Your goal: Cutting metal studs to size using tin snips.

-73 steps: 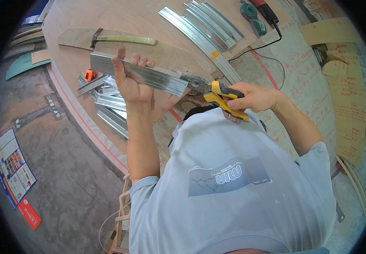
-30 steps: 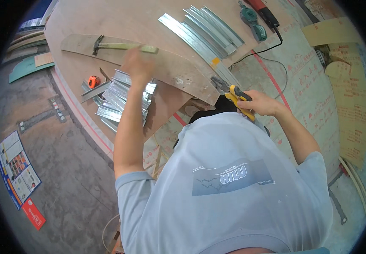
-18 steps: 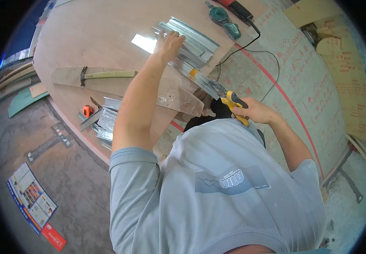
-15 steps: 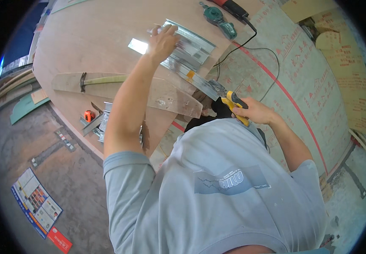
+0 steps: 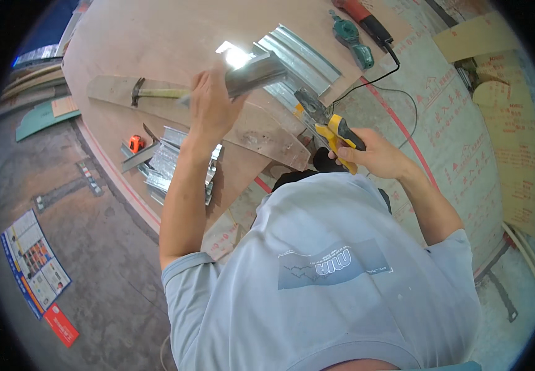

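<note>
My left hand (image 5: 210, 105) grips a shiny metal channel strip (image 5: 256, 69) and holds it lifted over the plywood sheet (image 5: 156, 43). My right hand (image 5: 371, 153) is closed on the yellow-and-black handles of tin snips (image 5: 328, 122), whose jaws point up toward the strip's near end. Just beyond lie a few more metal channel strips (image 5: 301, 52), side by side on the sheet.
A pile of cut metal pieces (image 5: 167, 167) and an orange tape measure (image 5: 135, 143) sit left of my arm. A curved plywood piece with a hammer (image 5: 150, 93) lies beyond. A teal tool (image 5: 352, 38), a red power tool (image 5: 361, 13) with black cord, and cardboard pieces (image 5: 502, 105) are at right. A leaflet (image 5: 32, 263) lies on the floor.
My left hand let go of the first metal strip, reached far forward to the stack of strips and now lifts one back toward me. My right hand kept the snips.
</note>
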{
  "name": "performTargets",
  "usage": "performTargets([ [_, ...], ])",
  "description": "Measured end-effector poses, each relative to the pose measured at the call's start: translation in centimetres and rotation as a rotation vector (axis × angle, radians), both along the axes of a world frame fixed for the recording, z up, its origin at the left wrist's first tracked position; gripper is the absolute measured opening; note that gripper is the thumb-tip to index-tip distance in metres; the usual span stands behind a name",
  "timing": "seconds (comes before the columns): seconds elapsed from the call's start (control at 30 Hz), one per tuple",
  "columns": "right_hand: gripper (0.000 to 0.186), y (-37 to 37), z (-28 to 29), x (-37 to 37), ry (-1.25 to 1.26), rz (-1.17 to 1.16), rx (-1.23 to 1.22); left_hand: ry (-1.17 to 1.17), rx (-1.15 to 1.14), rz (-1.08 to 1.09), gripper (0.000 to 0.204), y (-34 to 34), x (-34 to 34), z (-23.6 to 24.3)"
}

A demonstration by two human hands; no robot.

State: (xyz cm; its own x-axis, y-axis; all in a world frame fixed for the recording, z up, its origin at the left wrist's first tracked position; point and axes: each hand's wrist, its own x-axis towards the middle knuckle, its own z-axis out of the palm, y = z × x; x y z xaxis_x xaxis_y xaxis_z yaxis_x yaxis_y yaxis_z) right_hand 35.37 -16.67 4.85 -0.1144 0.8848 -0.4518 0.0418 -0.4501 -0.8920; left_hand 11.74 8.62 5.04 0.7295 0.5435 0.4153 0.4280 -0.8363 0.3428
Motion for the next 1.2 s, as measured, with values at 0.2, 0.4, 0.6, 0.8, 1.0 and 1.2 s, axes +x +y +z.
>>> performTargets([
  [0.2, 0.03, 1.3, 2.6, -1.9, -0.012, 0.125, -0.019, 0.132, 0.351, -0.038, 0.048, -1.5, -4.9, 0.2],
  [0.4, 0.034, 1.9, 3.9, -3.7, -0.238, 0.225, -0.021, 0.139, 0.494, -0.034, 0.041, -3.1, -7.2, -0.8],
  [0.6, 0.025, 1.6, 3.8, -5.3, -0.452, 0.254, 0.073, 0.078, 0.626, 0.079, 0.051, -3.8, -7.8, -0.5],
  [0.8, 0.024, 0.1, 1.7, -7.1, -0.661, 0.178, 0.319, -1.16, -0.606, 0.355, 0.097, -4.7, -7.9, -1.9],
  [1.0, 0.023, -0.1, 1.5, -7.6, -0.649, 0.182, 0.283, -1.416, -0.915, 0.597, 0.081, -4.5, -5.4, 0.6],
  [1.2, 0.025, -0.2, 1.6, -8.4, -0.587, 0.164, 0.287, -1.438, -1.226, 0.479, 0.055, -5.1, -3.8, -0.3],
])
